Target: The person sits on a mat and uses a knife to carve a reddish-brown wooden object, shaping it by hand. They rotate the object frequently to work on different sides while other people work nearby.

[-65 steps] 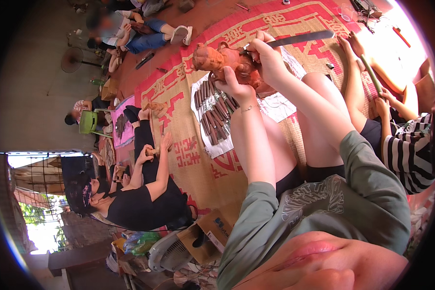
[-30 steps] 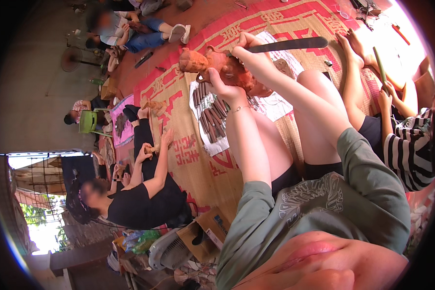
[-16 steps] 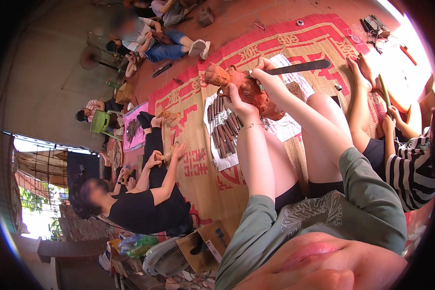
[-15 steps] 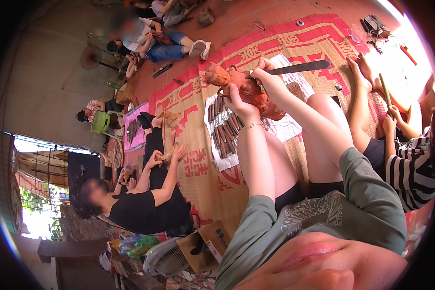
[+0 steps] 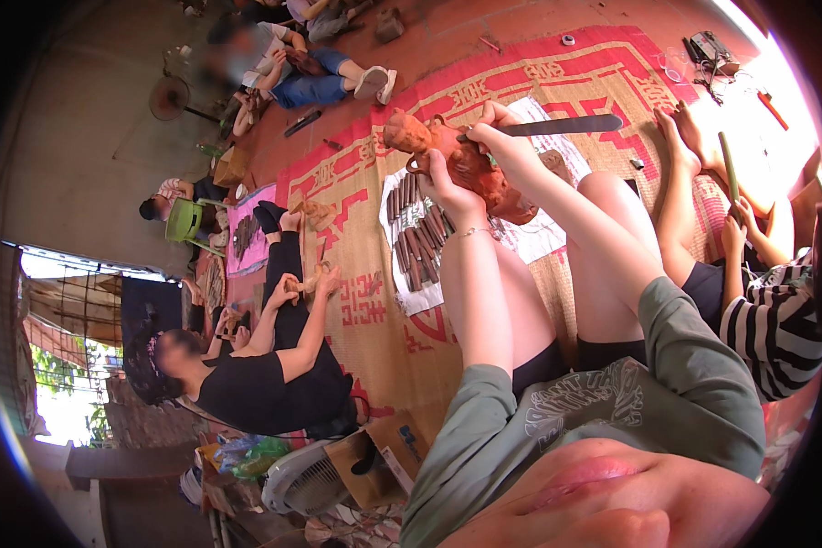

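My left hand (image 5: 454, 194) is closed around the underside of a carved reddish-brown wooden figure (image 5: 473, 166), with the thumb up along its near side. The figure lies tilted, its rounded end pointing left. In my right hand (image 5: 500, 137) is a long, flat, dark metal hand tool (image 5: 566, 125), gripped like a pen. Its broad end sticks out to the right. The working end is at the figure's upper surface, mostly hidden by my fingers. Below the figure, several carving tools with brown handles (image 5: 416, 251) lie in rows on a white printed sheet (image 5: 426, 300).
A red-patterned straw mat (image 5: 384, 347) spreads under my legs. To the left, a person in black (image 5: 247, 393) handles a pale carved piece (image 5: 309, 281). At right sits someone in a striped shirt (image 5: 772, 320). A fan (image 5: 306, 479) and cardboard box (image 5: 374, 466) stand at lower left.
The view has shifted slightly. My hands still hold the figure and the flat tool, with little change in their pose. The person in black has drawn the farther-out hand in to the pale piece.
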`<state>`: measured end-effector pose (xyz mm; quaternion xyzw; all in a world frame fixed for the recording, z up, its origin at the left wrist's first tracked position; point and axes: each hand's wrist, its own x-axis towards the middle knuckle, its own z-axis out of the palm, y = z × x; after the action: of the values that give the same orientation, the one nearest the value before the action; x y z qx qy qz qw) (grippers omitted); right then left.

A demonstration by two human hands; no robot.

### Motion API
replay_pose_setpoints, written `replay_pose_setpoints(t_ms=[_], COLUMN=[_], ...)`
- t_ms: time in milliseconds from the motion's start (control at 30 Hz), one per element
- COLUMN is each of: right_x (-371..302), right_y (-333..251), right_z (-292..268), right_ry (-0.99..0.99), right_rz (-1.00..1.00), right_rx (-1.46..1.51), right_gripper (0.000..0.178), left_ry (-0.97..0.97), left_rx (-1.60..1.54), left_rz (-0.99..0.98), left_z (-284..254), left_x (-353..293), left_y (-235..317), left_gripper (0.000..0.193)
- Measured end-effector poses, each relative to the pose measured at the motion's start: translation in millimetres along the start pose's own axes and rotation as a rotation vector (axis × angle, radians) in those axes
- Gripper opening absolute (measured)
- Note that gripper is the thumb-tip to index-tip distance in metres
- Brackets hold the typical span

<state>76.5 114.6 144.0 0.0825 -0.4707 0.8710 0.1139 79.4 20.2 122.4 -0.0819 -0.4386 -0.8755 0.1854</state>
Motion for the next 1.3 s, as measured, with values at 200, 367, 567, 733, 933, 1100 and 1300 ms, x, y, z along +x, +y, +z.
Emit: replay_pose_setpoints(t_ms=[200, 367, 567, 733, 933, 1100, 1300], right_x=[0, -2, 2, -2, 0, -4, -2], right_y=[3, -2, 5, -4, 0, -8, -4], right_z=[-4, 0, -6, 0, -2, 4, -7], right_ry=[0.007, -0.037, -0.020, -0.065, -0.013, -0.037, -0.075], right_rz=[0.024, 0.005, 0.006, -0.015, -0.045, -0.030, 0.001], right_rx=[0.053, 0.010, 0.053, -0.045, -0.007, 0.061, -0.073], right_gripper=[0.017, 0.017, 0.017, 0.016, 0.013, 0.013, 0.015], left_ry=[0.007, 0.005, 0.010, 0.004, 0.000, -0.039, -0.023], left_rx=[0.011, 0.006, 0.052, -0.035, -0.028, -0.009, 0.022], left_rz=[0.008, -0.007, 0.040, -0.047, -0.064, -0.033, -0.049], left_z=[-2, -3, 2, 1, 3, 4, -5], left_x=[3, 2, 2, 1, 0, 1, 2], left_y=[-3, -1, 2, 2, 2, 2, 0], left_gripper=[0.048, 0.046, 0.045, 0.048, 0.050, 0.048, 0.048])
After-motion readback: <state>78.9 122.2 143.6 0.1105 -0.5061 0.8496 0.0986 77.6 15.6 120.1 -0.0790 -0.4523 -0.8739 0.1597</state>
